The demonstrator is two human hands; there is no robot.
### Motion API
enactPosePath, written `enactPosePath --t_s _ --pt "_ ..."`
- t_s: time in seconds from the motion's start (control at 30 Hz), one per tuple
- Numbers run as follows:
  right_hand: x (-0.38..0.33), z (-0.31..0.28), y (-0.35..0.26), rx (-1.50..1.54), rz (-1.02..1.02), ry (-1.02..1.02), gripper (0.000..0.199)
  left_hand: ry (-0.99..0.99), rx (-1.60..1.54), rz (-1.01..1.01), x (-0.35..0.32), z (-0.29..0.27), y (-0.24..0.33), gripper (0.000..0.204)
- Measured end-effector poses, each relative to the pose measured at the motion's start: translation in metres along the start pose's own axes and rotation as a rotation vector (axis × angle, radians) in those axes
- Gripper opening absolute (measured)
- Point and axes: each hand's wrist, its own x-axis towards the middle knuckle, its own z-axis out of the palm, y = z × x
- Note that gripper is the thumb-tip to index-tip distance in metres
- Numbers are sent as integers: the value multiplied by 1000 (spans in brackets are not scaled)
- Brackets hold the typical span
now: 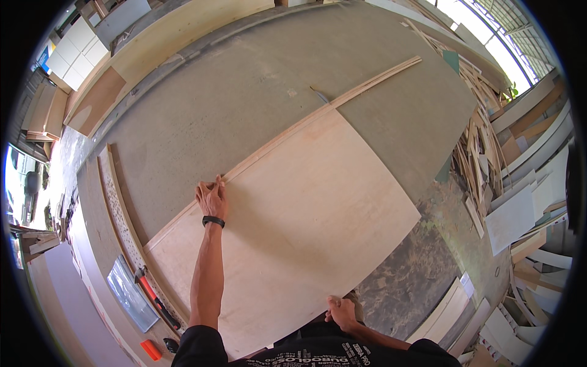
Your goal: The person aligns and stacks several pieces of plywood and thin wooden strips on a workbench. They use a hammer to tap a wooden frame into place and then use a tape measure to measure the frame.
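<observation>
Wood is pressed under the fingertips of the left hand (pixel 211 197). The fingers are held close together and laid flat, not wrapped round anything. They are set right where the far edge of the plywood sheet (pixel 293 226) meets the thin wooden strip (pixel 306 119). The strip is touched by the fingertips and is seen lying along that edge.

The strip's long line runs from the lower left, near the left hand, up to the upper right. Its far end points away from the person and sticks out past the sheet's corner. Most of the strip lies up and to the right of the fingers.

The right hand (pixel 342 312) is placed on the near edge of the sheet, close to the body. Its fingers are curled over that edge, so the sheet is gripped there. The left hand is much nearer to the strip; the right hand is well apart from it.

The sheet is laid flat on a big grey board (pixel 244 92). A red-handled hammer (pixel 154 296) is seen to the left, near a clear plastic piece (pixel 128 293).
</observation>
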Motion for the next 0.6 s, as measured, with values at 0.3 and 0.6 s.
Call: enactPosePath --t_s 0.3,0.6 --pt "4 1 4 12 -17 -5 47 -11 4 -3 2 -1 1 35" --pt "4 3 2 22 -2 6 47 -16 -2 -8 3 2 -3 36"
